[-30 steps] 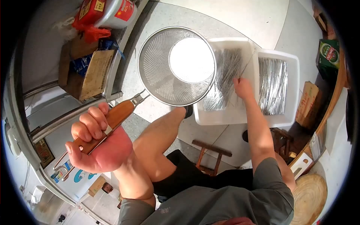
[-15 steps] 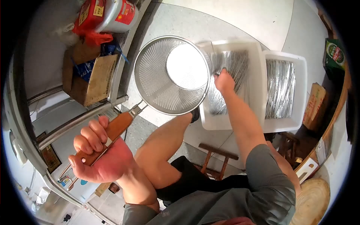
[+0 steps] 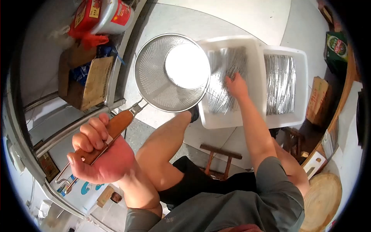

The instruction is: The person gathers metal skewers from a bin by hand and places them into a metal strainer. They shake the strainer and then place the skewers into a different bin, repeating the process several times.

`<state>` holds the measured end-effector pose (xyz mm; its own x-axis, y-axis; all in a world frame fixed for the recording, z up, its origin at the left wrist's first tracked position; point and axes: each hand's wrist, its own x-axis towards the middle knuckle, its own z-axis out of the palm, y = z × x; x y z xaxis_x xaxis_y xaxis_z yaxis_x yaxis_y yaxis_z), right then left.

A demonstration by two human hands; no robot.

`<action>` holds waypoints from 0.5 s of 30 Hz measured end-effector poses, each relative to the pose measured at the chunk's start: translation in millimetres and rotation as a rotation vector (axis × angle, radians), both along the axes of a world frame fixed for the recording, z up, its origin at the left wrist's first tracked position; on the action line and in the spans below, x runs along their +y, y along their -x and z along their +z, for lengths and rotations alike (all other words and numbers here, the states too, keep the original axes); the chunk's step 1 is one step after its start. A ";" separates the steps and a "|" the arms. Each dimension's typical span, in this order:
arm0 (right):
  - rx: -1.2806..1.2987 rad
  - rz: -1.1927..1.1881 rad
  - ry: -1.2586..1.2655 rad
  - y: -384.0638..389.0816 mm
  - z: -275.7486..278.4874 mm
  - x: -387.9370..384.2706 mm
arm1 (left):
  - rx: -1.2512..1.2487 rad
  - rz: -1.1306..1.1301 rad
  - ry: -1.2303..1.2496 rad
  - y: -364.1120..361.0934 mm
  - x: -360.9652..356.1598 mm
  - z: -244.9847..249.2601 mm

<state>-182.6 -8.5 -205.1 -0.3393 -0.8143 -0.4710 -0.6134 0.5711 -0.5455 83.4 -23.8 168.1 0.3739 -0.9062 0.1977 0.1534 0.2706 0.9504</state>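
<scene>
My left hand (image 3: 102, 154) is wrapped around the wooden handle (image 3: 120, 123) of a large round metal strainer (image 3: 152, 73). The perforated basket is tilted, and its bottom glares bright white. Its rim overlaps the left side of a white plastic bin (image 3: 232, 123) holding many thin metal skewers (image 3: 222, 98). Over these skewers is my right hand (image 3: 237, 87), fingers bent and drawn together, with thumb and fingertips at the bundle. What lies between those fingertips is too small and blurred to make out.
A second white bin (image 3: 303, 89) with more metal skewers stands to the right. At left, a metal rack (image 3: 73, 133) bears an open cardboard box (image 3: 96, 83) and a white-and-red tub (image 3: 114, 17). A wooden stool (image 3: 220, 151) is by my legs, and a round wooden board (image 3: 322, 201) is at lower right.
The view has shifted slightly, so the strainer, bins and rack appear farther left. My right hand has moved rightward over the skewers, away from the strainer rim. My left hand keeps its grip.
</scene>
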 end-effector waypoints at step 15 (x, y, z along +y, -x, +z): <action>0.451 -0.429 0.210 58.1 42.1 195.5 | 0.014 -0.156 0.144 9.2 2.7 3.1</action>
